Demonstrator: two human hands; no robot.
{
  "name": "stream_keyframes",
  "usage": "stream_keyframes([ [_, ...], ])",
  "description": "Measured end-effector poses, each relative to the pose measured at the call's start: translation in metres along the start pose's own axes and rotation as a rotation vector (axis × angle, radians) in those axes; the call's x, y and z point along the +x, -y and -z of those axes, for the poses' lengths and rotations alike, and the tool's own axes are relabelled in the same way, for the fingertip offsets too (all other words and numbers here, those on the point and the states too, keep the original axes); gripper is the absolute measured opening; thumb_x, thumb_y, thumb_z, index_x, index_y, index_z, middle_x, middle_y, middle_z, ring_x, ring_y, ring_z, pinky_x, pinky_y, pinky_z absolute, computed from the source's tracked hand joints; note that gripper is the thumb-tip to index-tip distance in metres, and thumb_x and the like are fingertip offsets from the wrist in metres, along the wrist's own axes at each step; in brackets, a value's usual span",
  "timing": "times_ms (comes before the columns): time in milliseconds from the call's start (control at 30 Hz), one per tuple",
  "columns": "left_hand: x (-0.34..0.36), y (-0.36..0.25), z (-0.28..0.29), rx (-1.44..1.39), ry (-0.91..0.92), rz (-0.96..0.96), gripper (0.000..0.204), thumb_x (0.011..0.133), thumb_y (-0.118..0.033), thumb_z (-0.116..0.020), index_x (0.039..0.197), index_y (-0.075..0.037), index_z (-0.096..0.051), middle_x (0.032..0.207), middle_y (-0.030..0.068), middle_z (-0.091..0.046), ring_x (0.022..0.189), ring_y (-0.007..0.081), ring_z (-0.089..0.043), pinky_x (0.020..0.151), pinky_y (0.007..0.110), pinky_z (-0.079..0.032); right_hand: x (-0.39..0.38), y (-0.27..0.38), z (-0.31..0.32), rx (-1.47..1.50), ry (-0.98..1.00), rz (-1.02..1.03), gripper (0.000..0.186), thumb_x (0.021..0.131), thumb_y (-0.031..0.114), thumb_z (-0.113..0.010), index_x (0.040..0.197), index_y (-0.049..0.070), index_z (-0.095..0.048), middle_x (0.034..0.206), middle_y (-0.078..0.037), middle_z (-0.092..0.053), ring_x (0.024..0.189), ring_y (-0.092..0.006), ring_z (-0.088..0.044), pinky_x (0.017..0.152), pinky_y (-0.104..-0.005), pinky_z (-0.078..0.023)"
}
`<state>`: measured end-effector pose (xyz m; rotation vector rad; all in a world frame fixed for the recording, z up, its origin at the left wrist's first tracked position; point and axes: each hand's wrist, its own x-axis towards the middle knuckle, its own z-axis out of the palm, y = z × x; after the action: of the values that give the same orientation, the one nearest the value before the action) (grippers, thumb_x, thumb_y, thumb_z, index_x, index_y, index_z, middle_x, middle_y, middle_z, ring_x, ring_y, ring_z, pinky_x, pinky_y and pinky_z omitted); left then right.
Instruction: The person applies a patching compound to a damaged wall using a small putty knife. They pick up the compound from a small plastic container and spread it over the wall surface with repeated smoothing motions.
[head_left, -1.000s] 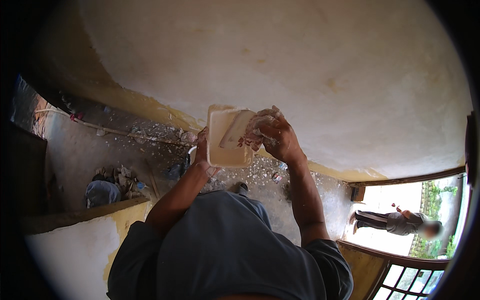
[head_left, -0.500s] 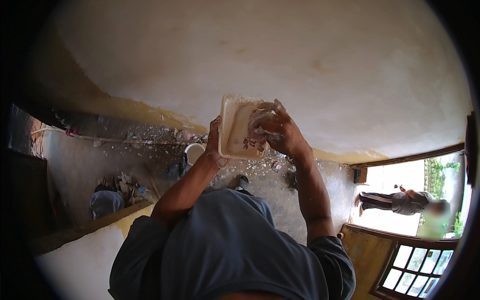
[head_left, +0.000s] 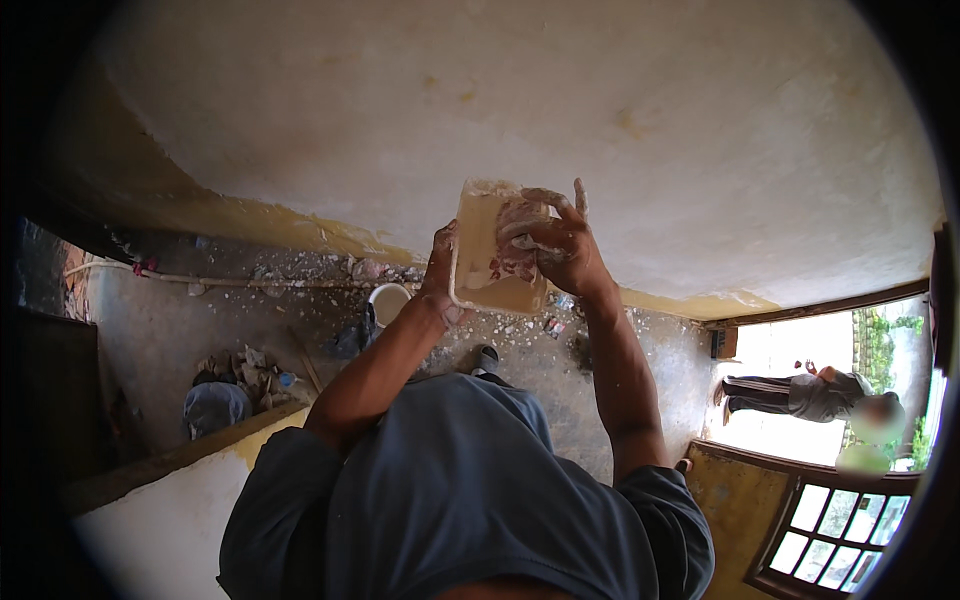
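My left hand (head_left: 440, 272) is wrapped round the left side of a shallow rectangular off-white plastic tub (head_left: 478, 290), held up in front of the wall. Milky beige residue coats its inside, and the far rim is crusted with white. Over the tub's right side, my right hand (head_left: 565, 245), smeared with whitish paste, pinches a limp, wet-looking cloth (head_left: 515, 240) mottled red and pale. Its thumb and some fingers press on the cloth while one finger points up and away. Part of the cloth is hidden behind the fingers.
A large plastered wall (head_left: 400, 120) stands ahead, yellow along its lower edge. White crumbs litter the floor beside a white bucket (head_left: 389, 303) and a long pipe (head_left: 240, 281). A debris pile (head_left: 260, 375) lies left of a low wall. Another person (head_left: 800, 395) is outside the opening at right.
The tub has shifted slightly right and away from me. My right hand's fingers have changed from a smeared, spread pose to a pinch on the cloth, one finger raised.
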<state>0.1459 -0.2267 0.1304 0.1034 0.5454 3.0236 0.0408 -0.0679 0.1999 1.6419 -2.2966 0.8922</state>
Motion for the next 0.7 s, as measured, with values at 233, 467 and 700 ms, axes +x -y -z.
stream_keyframes([
  [233,-0.001,0.001,-0.007,-0.005,-0.156,-0.065,0.062,0.099,-0.05,-0.041,0.143,-0.007,-0.049,0.128,0.0144,-0.064,0.109,0.0296,-0.069,0.095,0.047,-0.06,-0.018,0.0,0.008,0.027,-0.2,-0.071,0.026,0.069,0.005,-0.081,0.092,0.018,-0.081,0.099,0.003,-0.077,0.125,-0.0283,-0.059,0.122,-0.0591,-0.015],
  [467,0.004,0.0,0.007,0.148,-0.178,-0.092,0.065,0.098,-0.054,-0.042,0.143,-0.008,-0.049,0.131,0.0139,-0.062,0.114,0.0299,-0.066,0.096,0.047,-0.058,-0.025,0.001,0.013,-0.02,-0.233,-0.045,0.03,0.067,0.003,-0.078,0.094,0.016,-0.08,0.101,0.003,-0.077,0.124,-0.0278,-0.06,0.121,-0.0598,-0.016],
  [700,0.001,-0.011,-0.015,0.042,-0.074,-0.097,0.068,0.098,-0.057,-0.038,0.145,-0.008,-0.047,0.135,0.0147,-0.06,0.119,0.0307,-0.064,0.098,0.049,-0.057,-0.028,0.011,0.005,-0.276,-0.369,0.166,0.024,0.068,0.006,-0.079,0.088,0.02,-0.074,0.104,0.005,-0.075,0.114,-0.0222,-0.065,0.12,-0.0636,-0.017],
])
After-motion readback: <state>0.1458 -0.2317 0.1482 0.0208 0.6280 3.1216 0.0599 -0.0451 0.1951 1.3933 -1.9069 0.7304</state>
